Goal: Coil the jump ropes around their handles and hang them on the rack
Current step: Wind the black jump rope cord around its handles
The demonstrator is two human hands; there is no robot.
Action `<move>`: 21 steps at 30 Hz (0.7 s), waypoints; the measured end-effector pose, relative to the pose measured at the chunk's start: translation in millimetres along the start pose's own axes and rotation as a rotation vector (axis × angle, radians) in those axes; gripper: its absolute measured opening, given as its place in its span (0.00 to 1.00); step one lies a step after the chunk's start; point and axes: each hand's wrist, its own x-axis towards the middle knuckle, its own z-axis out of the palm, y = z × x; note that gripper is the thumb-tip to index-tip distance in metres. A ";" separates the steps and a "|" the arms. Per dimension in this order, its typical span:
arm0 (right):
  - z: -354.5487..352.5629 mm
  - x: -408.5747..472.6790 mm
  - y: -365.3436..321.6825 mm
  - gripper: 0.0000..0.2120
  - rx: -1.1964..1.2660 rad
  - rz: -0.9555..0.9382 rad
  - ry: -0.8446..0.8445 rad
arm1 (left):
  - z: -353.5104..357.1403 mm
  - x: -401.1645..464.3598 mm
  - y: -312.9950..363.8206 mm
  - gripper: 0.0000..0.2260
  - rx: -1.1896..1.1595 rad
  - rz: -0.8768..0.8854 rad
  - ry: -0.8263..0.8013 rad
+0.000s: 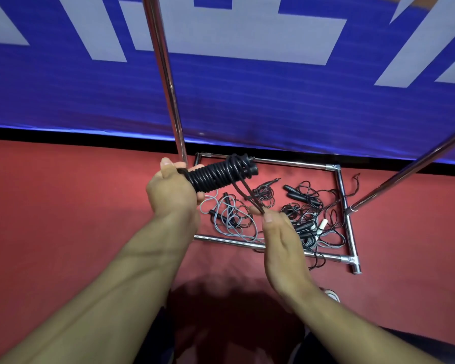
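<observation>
Partly hidden handles under coiled rope [216, 174], left hand [172, 190] gripping, right fingers [267, 215] pinching its tail.

gym or sports hall | red sport floor [63, 206] | blue banner [247, 101] | jump ropes [307, 214]

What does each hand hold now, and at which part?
The left hand grips the coiled black jump rope at the near end of its bundle. The right hand pinches that rope's loose end between its fingertips.

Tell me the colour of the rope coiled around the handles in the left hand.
Black; the head view shows it clearly.
</observation>
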 end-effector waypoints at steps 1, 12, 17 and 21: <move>-0.4 -3.8 -1.5 0.24 -0.037 -0.046 -0.014 | -1.1 0.8 1.7 0.15 -0.009 -0.006 0.006; -4.4 8.8 8.7 0.16 -0.474 -0.319 -0.211 | -1.0 -3.1 -5.7 0.16 0.118 0.095 -0.040; -7.2 4.9 -2.5 0.12 -0.223 -0.434 -0.123 | -4.5 5.5 4.3 0.15 0.009 0.005 0.052; -9.6 3.4 -0.9 0.09 -0.291 -0.478 -0.069 | -6.2 3.5 9.5 0.15 0.022 -0.029 0.031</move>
